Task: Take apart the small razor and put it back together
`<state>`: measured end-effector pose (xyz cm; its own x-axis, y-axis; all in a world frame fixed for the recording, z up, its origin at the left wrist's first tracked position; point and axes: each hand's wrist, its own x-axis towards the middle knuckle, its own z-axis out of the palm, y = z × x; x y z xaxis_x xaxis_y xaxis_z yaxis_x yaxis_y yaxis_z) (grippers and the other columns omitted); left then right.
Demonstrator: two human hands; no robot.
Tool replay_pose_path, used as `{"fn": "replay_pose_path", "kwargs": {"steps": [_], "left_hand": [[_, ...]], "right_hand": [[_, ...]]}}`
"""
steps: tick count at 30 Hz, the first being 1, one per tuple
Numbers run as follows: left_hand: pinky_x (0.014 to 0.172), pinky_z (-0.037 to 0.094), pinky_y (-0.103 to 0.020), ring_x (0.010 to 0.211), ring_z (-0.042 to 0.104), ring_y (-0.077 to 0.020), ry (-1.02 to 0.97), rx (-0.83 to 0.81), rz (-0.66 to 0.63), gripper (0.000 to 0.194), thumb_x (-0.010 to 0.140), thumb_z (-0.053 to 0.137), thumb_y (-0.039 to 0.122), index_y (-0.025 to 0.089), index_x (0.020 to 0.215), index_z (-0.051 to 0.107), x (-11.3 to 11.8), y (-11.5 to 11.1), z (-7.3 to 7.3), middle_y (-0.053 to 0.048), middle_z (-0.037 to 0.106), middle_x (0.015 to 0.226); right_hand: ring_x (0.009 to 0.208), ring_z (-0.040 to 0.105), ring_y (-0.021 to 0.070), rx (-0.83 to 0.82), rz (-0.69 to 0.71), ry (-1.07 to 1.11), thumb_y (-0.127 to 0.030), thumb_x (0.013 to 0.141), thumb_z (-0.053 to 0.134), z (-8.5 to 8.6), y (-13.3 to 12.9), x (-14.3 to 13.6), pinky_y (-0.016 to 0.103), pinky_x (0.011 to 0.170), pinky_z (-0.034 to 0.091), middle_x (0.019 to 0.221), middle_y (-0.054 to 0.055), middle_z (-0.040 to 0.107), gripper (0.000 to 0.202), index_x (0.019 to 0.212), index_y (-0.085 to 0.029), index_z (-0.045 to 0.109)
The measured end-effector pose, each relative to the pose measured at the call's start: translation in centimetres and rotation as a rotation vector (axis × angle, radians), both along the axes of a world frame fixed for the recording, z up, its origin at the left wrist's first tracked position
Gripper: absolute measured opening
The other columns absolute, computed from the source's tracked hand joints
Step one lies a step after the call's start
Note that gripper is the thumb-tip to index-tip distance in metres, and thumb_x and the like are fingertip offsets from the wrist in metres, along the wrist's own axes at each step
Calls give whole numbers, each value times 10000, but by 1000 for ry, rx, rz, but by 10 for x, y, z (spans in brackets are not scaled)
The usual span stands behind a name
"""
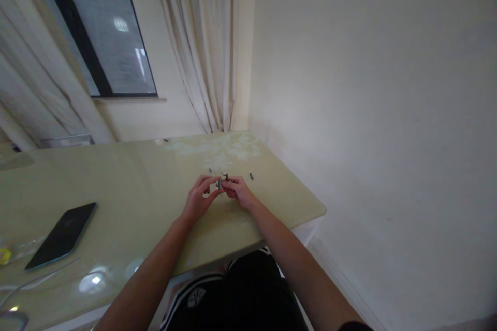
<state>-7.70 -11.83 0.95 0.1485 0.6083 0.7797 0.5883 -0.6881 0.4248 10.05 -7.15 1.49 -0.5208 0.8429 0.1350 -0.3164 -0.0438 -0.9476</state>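
Both hands meet above the glossy pale table (pixel 147 181), near its right part. My left hand (pixel 200 199) pinches a small green-and-silver piece (pixel 219 184) between thumb and fingertips. Against it, my right hand (pixel 237 191) is closed on a small dark and metallic part (pixel 226 177). The two pieces are side by side; whether they touch is too small to tell. Just behind the left fingertips lies a thin light-coloured stick-like item (pixel 211 171). A short dark piece (pixel 251 176) rests on the table to the right of the hands.
A dark flat tablet-like object (pixel 62 235) lies at the left, with a cable (pixel 42 276) in front of it. A yellow item (pixel 5 255) sits at the far left edge. A tiny dark object (pixel 165 140) is near the back edge. A wall borders the table's right side.
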Motion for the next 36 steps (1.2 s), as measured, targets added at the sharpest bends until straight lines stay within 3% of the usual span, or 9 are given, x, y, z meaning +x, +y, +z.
{"fn": "replay_pose_path", "kwargs": {"steps": [10, 16, 25, 36], "left_hand": [[627, 507, -234, 654, 511, -85, -51, -17, -87, 328, 977, 639, 352, 237, 1284, 624, 10, -5, 5, -41, 584, 1059], [641, 500, -240, 676, 521, -90, -79, -19, -118, 321, 974, 643, 306, 239, 1286, 603, 15, -5, 4, -35, 560, 1056], [650, 479, -248, 692, 527, -100, -93, -55, -141, 329, 963, 646, 286, 233, 1283, 587, 16, -8, 6, -17, 545, 1013], [697, 487, -275, 772, 538, -132, -104, -99, -178, 293, 1005, 560, 278, 216, 1290, 530, 19, -11, 6, -48, 524, 1064]], "right_hand": [[456, 275, 38, -139, 173, 189, -410, 671, 893, -2, -2, 1, 226, 468, 145, 575, -66, 491, 342, 807, -157, 707], [459, 279, 30, -170, 248, 228, -400, 686, 904, 3, -6, 4, 205, 463, 154, 595, -57, 529, 382, 915, -147, 732], [464, 307, 40, -171, 221, 197, -403, 717, 886, 3, -6, 3, 214, 461, 161, 595, -55, 529, 364, 905, -145, 710], [471, 294, 35, -133, 257, 213, -447, 661, 921, 1, -7, 2, 220, 466, 158, 637, -44, 551, 414, 832, -149, 691]]}}
